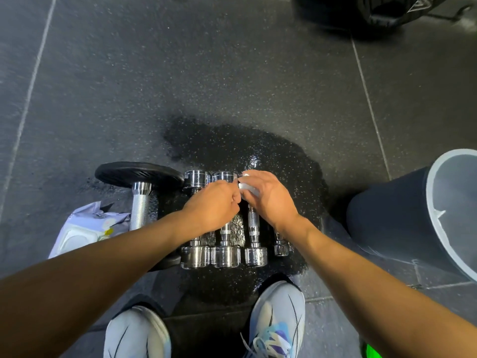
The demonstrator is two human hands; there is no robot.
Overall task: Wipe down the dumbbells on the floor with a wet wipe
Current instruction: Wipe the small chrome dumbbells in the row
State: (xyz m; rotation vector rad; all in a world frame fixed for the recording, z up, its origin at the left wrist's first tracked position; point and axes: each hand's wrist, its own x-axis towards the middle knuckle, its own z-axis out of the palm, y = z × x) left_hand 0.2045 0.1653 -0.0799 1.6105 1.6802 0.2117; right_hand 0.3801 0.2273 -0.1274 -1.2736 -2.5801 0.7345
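- On the wet floor point(232, 146), four chrome dumbbells point(254, 229) lay side by side, long axes running twelve to six.
- Right hand point(268, 196) clutched the white wet wipe point(246, 187) over the third dumbbell's twelve o'clock end.
- Left hand point(211, 202), fingers curled, pinched the wipe's nine o'clock edge.

No lettering can be read anywhere: the wipes pack point(85, 228) on the floor at the left carries a small dark mark that may be print, but it is too blurred to make out, and the chrome dumbbells point(224, 254) show no legible numbers.
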